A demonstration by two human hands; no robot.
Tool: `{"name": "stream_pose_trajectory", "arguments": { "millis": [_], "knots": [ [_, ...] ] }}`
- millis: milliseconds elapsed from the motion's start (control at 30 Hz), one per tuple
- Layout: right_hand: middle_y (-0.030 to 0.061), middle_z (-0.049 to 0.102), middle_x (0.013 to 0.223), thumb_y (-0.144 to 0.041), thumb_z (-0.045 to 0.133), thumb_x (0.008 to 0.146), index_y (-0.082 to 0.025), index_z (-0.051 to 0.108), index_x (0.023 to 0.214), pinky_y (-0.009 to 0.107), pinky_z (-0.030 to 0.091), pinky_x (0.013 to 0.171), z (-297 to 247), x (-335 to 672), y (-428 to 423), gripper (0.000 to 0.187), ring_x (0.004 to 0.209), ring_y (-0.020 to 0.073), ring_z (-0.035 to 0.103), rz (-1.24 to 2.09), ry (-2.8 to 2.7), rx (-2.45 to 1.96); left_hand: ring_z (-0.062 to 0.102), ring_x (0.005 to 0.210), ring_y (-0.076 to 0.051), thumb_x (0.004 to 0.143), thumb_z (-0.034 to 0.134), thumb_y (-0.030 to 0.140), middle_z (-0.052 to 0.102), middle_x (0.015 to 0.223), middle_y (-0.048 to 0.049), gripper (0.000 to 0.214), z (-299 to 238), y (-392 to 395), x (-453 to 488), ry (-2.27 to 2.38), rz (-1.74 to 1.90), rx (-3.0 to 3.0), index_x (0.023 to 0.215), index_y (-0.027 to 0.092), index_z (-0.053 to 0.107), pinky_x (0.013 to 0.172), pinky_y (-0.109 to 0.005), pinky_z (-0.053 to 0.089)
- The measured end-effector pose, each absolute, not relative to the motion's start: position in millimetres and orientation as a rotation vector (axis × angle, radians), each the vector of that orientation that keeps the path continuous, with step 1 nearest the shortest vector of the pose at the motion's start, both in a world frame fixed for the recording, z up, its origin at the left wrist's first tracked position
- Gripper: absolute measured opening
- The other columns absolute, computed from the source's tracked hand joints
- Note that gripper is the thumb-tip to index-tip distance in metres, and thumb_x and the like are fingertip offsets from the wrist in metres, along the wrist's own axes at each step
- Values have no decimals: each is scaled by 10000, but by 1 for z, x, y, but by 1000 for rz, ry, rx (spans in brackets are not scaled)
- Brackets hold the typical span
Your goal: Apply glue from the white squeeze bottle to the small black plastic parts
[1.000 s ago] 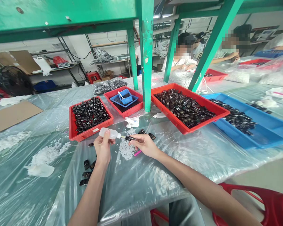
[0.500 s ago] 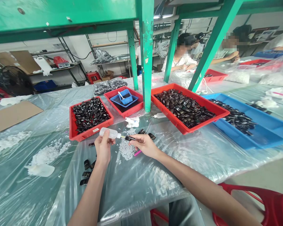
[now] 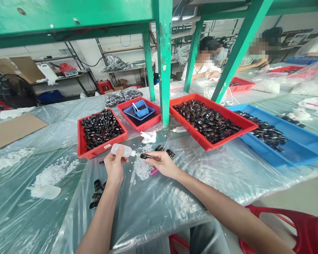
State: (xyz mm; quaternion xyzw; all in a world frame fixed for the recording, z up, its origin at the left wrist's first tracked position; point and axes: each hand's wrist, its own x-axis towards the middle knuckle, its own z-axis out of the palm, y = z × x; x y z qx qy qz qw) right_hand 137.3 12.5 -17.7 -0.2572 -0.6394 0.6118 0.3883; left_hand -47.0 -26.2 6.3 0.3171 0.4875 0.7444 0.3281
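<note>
My left hand is closed round a translucent squeeze bottle, tipped on its side with its thin nozzle pointing right. Between the fingertips of my right hand is a small glossy black plastic part. The nozzle tip meets or nearly meets the left end of this part; I cannot tell which. Below both hands lies a pile of small white pieces, with a pink stick beside it. More black parts rest just beyond my right hand, and several others lie left of my left forearm.
Red trays full of black parts stand beyond my hands. A smaller red tray holds a blue dustpan-like tray. At right is a blue tray. A green post rises from the plastic-covered table. Other people sit across.
My left hand and the bottle have shifted very slightly left. My right hand and the black part stay almost where they were.
</note>
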Motion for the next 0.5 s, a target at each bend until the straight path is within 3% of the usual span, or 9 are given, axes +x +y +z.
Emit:
{"name": "stream_pose_trajectory", "arguments": {
  "millis": [500],
  "knots": [
    [43,722,777,-453,728,826,-151,763,1094,230,437,497,-17,138,13,406,502,91,498,1559,-1626,-663,486,485,-95,716,802,480,588,594,1,377,8,-27,-45,1194,1921,746,729,147,624,493,-237,365]
  ]
}}
